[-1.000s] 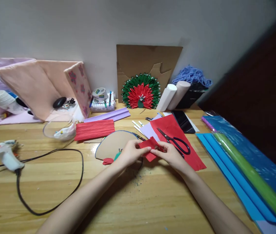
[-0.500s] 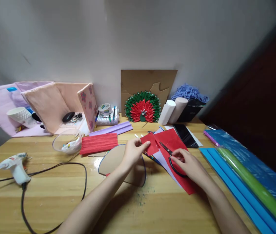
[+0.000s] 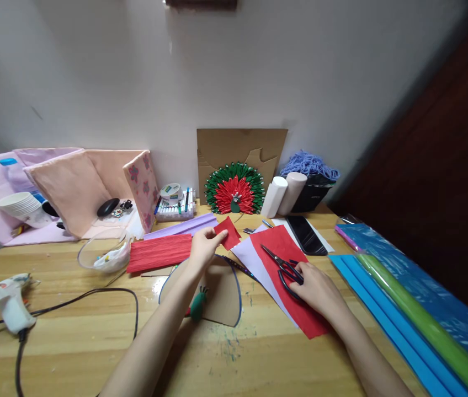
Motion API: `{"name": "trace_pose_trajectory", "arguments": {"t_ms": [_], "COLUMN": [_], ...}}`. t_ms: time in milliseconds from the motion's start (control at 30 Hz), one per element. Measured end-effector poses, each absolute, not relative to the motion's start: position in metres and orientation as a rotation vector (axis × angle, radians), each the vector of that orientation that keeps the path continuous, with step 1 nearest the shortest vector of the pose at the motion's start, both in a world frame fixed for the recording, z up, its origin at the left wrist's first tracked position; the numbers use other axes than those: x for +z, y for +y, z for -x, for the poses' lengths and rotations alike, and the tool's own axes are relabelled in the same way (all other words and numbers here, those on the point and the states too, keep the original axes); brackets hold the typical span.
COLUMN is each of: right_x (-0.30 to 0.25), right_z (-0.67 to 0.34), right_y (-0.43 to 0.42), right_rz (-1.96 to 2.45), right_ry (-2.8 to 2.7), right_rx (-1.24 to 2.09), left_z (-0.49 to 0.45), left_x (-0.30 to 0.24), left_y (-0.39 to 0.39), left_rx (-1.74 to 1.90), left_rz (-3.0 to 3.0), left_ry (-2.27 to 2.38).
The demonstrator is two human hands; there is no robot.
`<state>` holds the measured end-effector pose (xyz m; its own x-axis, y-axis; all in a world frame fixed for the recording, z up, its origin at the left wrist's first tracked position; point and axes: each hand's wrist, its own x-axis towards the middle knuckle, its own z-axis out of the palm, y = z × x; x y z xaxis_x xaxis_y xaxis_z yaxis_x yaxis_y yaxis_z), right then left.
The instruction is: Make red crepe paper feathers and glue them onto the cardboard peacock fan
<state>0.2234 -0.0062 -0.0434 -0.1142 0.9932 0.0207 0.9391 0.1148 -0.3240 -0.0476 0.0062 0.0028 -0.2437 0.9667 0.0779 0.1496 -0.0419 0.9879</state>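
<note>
My left hand [image 3: 203, 247] pinches a small folded piece of red paper [image 3: 228, 232] and holds it up above the table, over a half-round cardboard cutout [image 3: 213, 291] that carries a small green figure. My right hand [image 3: 315, 286] lies on a large red paper sheet [image 3: 287, 275], its fingers closing around the handles of black scissors [image 3: 280, 264] that rest on that sheet. A lilac sheet [image 3: 248, 256] peeks out under the red one.
A glue gun [image 3: 7, 301] with a black cord [image 3: 85, 298] lies at the left. Red crepe paper [image 3: 157, 253], a glass bowl [image 3: 104, 255], a phone [image 3: 305, 234], a green-and-red paper peacock [image 3: 234, 188] and blue and green rolls [image 3: 416, 314] surround the work spot.
My hands came apart. The left one carried the red piece up and leftward; the right one let go of it and reached down onto the scissors. The camera tilted up.
</note>
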Motion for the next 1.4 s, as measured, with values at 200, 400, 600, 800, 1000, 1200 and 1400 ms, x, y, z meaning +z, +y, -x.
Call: {"name": "trace_pose_trajectory", "arguments": {"t_ms": [200,400,600,800,1000,1200,1400], "right_x": [-0.033,-0.042,-0.046,-0.043,-0.044,-0.047,-0.04], "right_z": [-0.194,-0.152,-0.143,-0.145,-0.146,-0.144,-0.145], "right_y": [-0.022,-0.052,-0.07,-0.072,-0.071,-0.073,-0.072], "right_rz": [1.551,0.848,0.722,0.783,0.844,0.88,0.906], "right_ry": [-1.578,-1.051,-1.212,-1.323,-1.305,-1.312,-1.364], "right_rx": [1.072,1.99,2.123,2.051,2.029,2.008,1.958], "left_z": [0.056,0.05,0.038,0.024,0.017,0.016,0.015], "left_x": [-0.004,0.002,0.006,0.003,0.008,0.011,0.011], "left_y": [0.006,0.0,-0.007,-0.011,-0.016,-0.019,-0.019], "left_rx": [1.395,1.42,1.395,1.28,1.234,1.192,1.189], "left_rz": [-1.209,-1.219,-1.259,-1.254,-1.222,-1.214,-1.194], "left_ry": [1.475,1.444,1.445,1.315,1.368,1.383,1.365]}}
